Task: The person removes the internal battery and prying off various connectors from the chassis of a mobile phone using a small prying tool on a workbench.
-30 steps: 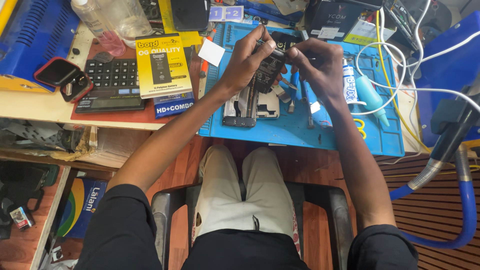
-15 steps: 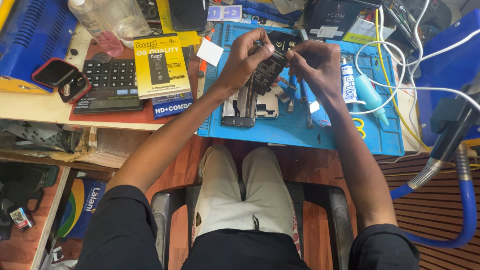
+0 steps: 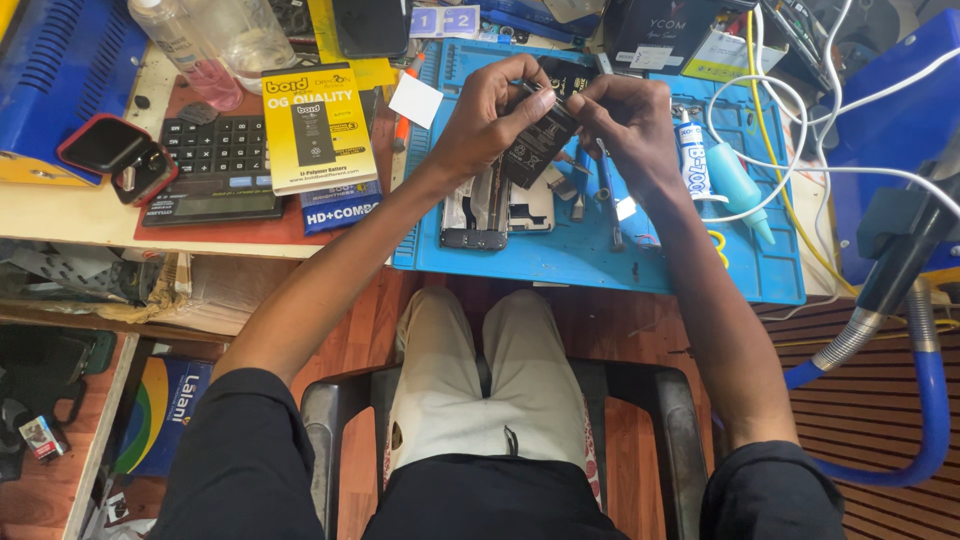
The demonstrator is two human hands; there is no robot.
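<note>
My left hand (image 3: 492, 115) and my right hand (image 3: 625, 118) both grip a flat black phone battery (image 3: 537, 147), held tilted above the blue work mat (image 3: 690, 262). A thin metal tool pokes out between my left fingers near the battery's top edge. Just below the battery an opened phone body (image 3: 475, 215) lies on the mat, its insides showing. Small metal tools lie beside it, under my right hand.
A yellow battery box (image 3: 318, 125) rests on a blue box next to a black calculator (image 3: 215, 165). A glue tube (image 3: 738, 188), white cables (image 3: 800, 150), a red-cased phone (image 3: 105, 145), a plastic bottle (image 3: 190, 50) and a blue hose arm (image 3: 925, 400) surround the mat.
Both hands have stayed over the phone body, shifting their fingers along the battery's top edge; the battery now sits slightly more tilted between them.
</note>
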